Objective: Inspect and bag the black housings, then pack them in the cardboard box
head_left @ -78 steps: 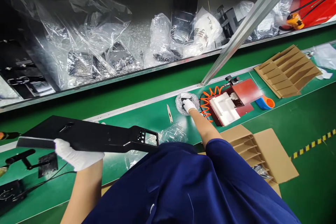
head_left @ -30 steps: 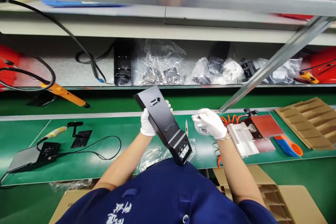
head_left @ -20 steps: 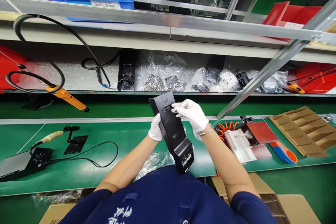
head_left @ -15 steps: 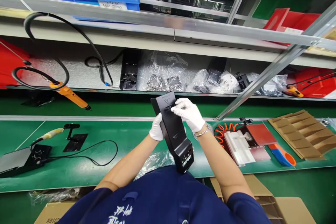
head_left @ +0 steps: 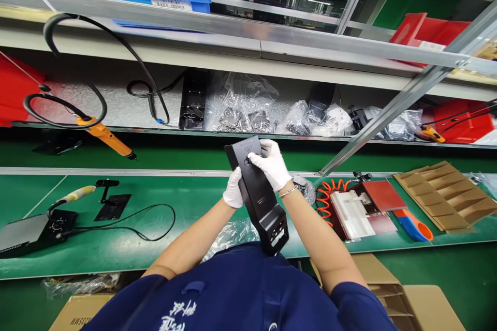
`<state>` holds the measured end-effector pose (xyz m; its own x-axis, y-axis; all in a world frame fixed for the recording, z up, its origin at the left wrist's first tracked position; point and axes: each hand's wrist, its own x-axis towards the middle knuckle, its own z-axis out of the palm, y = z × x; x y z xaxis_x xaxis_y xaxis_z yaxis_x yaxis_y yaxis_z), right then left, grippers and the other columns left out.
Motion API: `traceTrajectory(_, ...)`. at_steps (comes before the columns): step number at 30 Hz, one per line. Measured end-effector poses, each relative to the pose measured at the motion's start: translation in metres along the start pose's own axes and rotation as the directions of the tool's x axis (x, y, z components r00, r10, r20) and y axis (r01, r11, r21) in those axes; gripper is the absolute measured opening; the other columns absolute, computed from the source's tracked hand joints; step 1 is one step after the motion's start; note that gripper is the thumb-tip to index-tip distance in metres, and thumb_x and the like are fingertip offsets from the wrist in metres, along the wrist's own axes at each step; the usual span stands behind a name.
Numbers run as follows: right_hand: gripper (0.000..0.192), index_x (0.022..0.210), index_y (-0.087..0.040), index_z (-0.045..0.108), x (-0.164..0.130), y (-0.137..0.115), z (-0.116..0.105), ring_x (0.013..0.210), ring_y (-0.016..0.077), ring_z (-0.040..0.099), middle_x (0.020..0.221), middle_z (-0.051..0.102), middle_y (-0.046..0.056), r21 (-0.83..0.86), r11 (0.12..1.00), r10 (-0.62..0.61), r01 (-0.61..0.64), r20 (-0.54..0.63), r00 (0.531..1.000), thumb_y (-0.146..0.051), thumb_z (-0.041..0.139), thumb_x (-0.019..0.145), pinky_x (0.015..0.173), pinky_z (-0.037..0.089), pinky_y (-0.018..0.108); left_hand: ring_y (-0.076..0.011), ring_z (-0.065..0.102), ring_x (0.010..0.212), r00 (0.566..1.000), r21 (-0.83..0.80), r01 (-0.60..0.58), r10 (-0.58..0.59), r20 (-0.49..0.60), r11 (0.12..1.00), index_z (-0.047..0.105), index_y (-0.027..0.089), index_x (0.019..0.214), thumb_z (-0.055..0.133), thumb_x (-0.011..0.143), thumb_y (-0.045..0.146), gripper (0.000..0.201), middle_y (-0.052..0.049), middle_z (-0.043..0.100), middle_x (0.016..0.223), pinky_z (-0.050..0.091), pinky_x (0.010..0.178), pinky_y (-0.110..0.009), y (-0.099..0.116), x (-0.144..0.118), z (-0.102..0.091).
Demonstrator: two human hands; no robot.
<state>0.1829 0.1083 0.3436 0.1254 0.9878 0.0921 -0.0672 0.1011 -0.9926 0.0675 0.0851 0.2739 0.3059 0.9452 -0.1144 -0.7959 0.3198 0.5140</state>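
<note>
A long black housing [head_left: 255,194] with a printed warning triangle near its top is held up in front of my chest, tilted. Its lower end flares into a wider section with several openings. My left hand [head_left: 233,190], in a white glove, is closed on the left edge, fingers partly hidden behind it. My gloved right hand [head_left: 272,164] grips the upper right edge. Its thumb presses on the front face beside a dark oval spot [head_left: 247,161] below the triangle; whether a small loose part is there I cannot tell. Clear plastic film [head_left: 235,235] lies on the bench beneath.
An orange electric screwdriver [head_left: 111,139] hangs at the left, above a soldering station [head_left: 37,230]. Bagged small parts [head_left: 244,114] line the shelf. To the right lie a white-and-red fixture [head_left: 351,214], a coiled orange hose [head_left: 324,199], a blue-orange tape dispenser [head_left: 414,226] and cardboard dividers [head_left: 446,196].
My right hand has shifted slightly left and down on the housing. Its thumb now presses the face near the oval spot, where fingertips pinched before. My left hand keeps its hold.
</note>
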Motion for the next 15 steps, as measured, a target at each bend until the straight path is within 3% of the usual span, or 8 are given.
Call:
traceTrajectory(2, 0.068, 0.123, -0.021, 0.060, -0.002, -0.005, -0.003, 0.120, 0.0228, 0.065, 0.130, 0.068, 0.010, 0.029, 0.998, 0.059, -0.064, 0.137, 0.989, -0.045, 0.086, 0.064, 0.106, 0.051, 0.037, -0.0373, 0.059, 0.135, 1.000, 0.020, 0.014, -0.014, 0.019, 1.000, 0.072, 0.020, 0.116, 0.081, 0.074, 0.054, 0.054, -0.010, 0.077, 0.118, 0.041, 0.121, -0.053, -0.001, -0.002, 0.000)
traceTrajectory(5, 0.061, 0.120, -0.020, 0.064, -0.010, -0.014, -0.006, 0.110, 0.0220, 0.068, 0.119, 0.073, 0.007, 0.009, 0.992, 0.122, -0.129, 0.258, 0.958, -0.049, 0.082, 0.069, 0.102, 0.054, 0.036, -0.0364, 0.058, 0.136, 0.999, 0.057, -0.011, 0.009, 0.038, 0.998, 0.073, 0.023, 0.116, 0.083, 0.070, 0.056, 0.057, -0.008, 0.077, 0.121, 0.046, 0.118, -0.049, -0.002, -0.010, 0.000)
traceTrajectory(11, 0.058, 0.122, -0.020, 0.061, -0.022, -0.020, -0.001, 0.107, 0.0222, 0.070, 0.120, 0.073, 0.009, -0.052, 0.995, 0.091, -0.086, 0.121, 0.988, -0.048, 0.078, 0.074, 0.098, 0.056, 0.037, -0.0370, 0.059, 0.135, 0.999, 0.131, -0.004, -0.002, 0.047, 0.991, 0.074, 0.024, 0.113, 0.083, 0.072, 0.055, 0.052, -0.007, 0.078, 0.116, 0.048, 0.115, -0.047, -0.004, -0.022, 0.000)
traceTrajectory(15, 0.065, 0.137, -0.022, 0.056, -0.024, -0.020, -0.018, 0.129, 0.0245, 0.062, 0.139, 0.065, 0.012, -0.110, 0.994, 0.039, -0.025, 0.121, 0.992, -0.056, 0.071, 0.083, 0.116, 0.046, 0.042, -0.0363, 0.056, 0.138, 0.996, 0.090, -0.007, -0.001, 0.087, 0.996, 0.072, 0.022, 0.119, 0.082, 0.072, 0.057, 0.060, -0.010, 0.076, 0.121, 0.043, 0.120, -0.049, -0.002, -0.013, 0.012)
